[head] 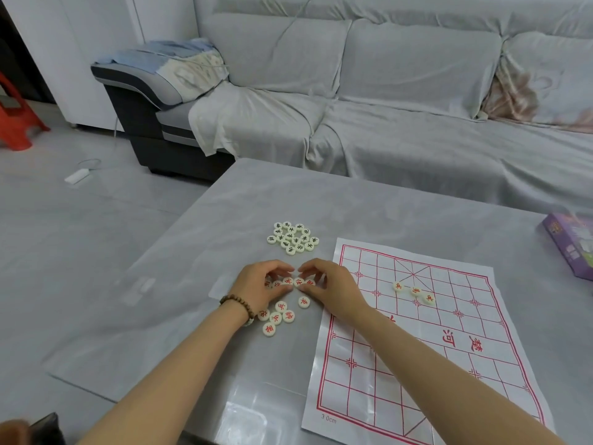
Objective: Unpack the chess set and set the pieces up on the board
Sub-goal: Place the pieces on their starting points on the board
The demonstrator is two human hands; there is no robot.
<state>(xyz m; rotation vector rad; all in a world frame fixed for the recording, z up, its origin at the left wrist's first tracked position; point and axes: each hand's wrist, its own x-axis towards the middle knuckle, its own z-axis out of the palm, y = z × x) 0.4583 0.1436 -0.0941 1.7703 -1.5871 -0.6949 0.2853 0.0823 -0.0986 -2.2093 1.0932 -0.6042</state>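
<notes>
My left grip (266, 285) and right grip (325, 284) curl their fingers around a row of red pieces (298, 282) on the table (192, 252), just left of the board (455, 284). I should lift one piece cleanly, read it, then set it on its intersection.

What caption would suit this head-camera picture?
The left hand and right hand hold red-lettered pieces beside the paper board, where three pieces sit; black-lettered pieces wait nearby.
</notes>
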